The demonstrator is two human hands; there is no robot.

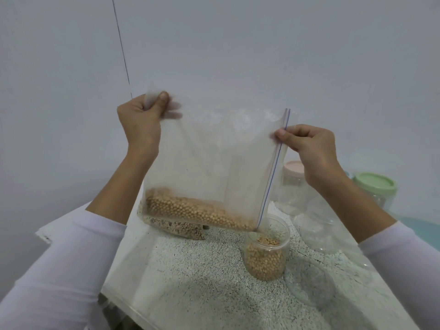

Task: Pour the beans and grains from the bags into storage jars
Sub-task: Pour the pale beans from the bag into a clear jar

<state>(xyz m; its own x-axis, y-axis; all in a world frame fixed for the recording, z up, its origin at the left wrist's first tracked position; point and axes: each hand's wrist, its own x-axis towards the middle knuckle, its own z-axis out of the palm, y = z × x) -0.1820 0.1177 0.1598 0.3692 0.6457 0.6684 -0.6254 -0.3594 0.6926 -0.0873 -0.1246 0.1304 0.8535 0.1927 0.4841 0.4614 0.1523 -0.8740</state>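
At the left of the frame my left hand (140, 120) pinches the closed bottom corner of the clear zip bag (214, 163), thumb and fingers pressed on the film, lifting that corner highest. The bag hangs mid-frame above the worktop (190, 270), turned on its side — its zip seal, a blue-and-red line, runs steeply down the right edge, and its lowest corner points into the open jar (265, 253). Round tan beans (202, 210) lie in a long band along the bag's lower edge, sloping down to the right. Behind that band a second bag of mottled grains (176, 228) lies flat. The open jar is clear plastic, round, partly filled with the same beans. My right hand (309, 148) pinches the zip edge — thumb against curled fingers. Further right stand clear jars with a pink lid (294, 169) and a green lid (375, 184). The worktop is pale, speckled dark; the wall is plain grey-white.
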